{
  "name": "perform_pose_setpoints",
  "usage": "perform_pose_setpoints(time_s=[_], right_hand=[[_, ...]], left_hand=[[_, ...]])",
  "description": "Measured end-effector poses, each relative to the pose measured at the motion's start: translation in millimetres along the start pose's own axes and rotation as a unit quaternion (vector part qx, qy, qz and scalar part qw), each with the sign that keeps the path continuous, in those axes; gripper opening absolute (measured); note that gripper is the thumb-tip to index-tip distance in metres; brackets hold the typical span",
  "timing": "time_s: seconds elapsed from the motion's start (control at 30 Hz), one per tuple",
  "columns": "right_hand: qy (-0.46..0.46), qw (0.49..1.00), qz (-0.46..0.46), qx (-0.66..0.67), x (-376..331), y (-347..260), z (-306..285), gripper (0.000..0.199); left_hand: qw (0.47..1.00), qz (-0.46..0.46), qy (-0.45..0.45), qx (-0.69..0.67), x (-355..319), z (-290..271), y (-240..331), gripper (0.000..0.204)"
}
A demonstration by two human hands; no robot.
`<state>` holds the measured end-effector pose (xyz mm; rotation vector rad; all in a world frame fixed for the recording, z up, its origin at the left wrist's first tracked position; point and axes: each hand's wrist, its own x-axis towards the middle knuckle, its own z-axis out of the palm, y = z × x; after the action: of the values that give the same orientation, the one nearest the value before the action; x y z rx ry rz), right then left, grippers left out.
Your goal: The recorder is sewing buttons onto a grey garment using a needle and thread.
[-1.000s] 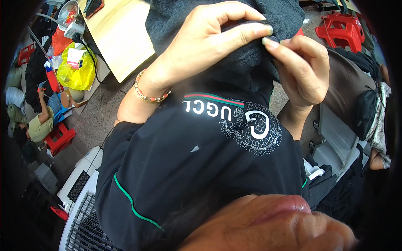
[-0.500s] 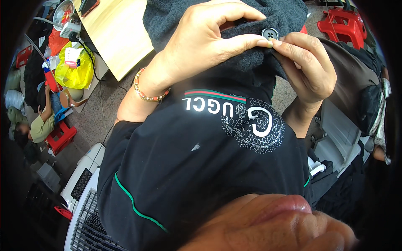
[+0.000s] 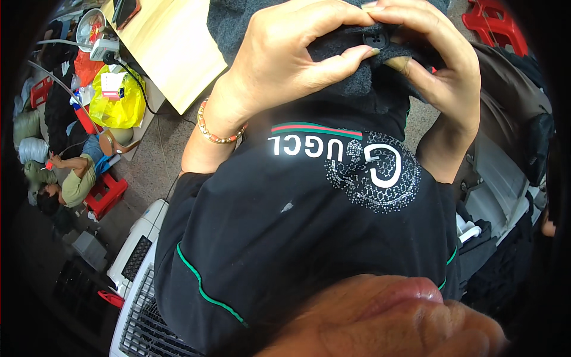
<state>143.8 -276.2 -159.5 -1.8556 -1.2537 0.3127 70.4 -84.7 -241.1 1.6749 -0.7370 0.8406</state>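
Note:
A dark grey woolly garment (image 3: 359, 82) is bunched up between my two hands, at the top of the view. A dark round button (image 3: 376, 40) with several holes sits on it. My left hand (image 3: 291, 50) grips the cloth left of the button, index fingertip above it and thumb tip just below. From the right, my right hand (image 3: 449, 56) curls round the garment; its fingertips meet the left index finger above the button, and its thumb presses the cloth below right. Folds hide the cloth between the palms.
At the upper left stands a pale wooden table (image 3: 172, 44) with a phone (image 3: 127, 13) on it. Beside it are a yellow plastic bag (image 3: 119, 107) and a white power adapter (image 3: 104, 49). A red stool (image 3: 496, 27) stands at upper right. Another person (image 3: 77, 181) is at far left.
My right hand has moved from pinching at the button's lower edge to reaching round the cloth, fingers above and thumb below. The button has shifted slightly up and left and looks darker.

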Motion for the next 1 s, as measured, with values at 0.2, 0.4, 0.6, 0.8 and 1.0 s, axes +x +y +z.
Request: perform_pose_setpoints(time_s=[0.2,0.4,0.6,0.8,1.0], right_hand=[[0.004,0.995,0.067,0.066,-7.5,10.4,1.2,0.031],[0.038,0.996,0.062,0.059,-8.0,12.4,3.8,0.025],[0.078,0.994,0.049,0.051,-8.4,13.6,7.7,0.021],[0.108,0.993,-0.017,0.05,-18.4,35.5,16.8,0.023],[0.108,0.989,-0.097,-0.002,-24.7,46.0,18.7,0.036]], left_hand=[[0.993,0.093,-0.009,0.067,-6.9,2.4,-14.4,0.03],[0.987,0.126,0.013,0.099,-9.0,6.5,-23.1,0.029],[0.972,0.156,0.013,0.177,-13.4,11.0,-28.2,0.029],[0.965,-0.038,-0.049,0.254,-1.5,9.6,16.0,0.028],[0.952,-0.036,-0.028,0.303,10.2,11.7,16.7,0.025]])
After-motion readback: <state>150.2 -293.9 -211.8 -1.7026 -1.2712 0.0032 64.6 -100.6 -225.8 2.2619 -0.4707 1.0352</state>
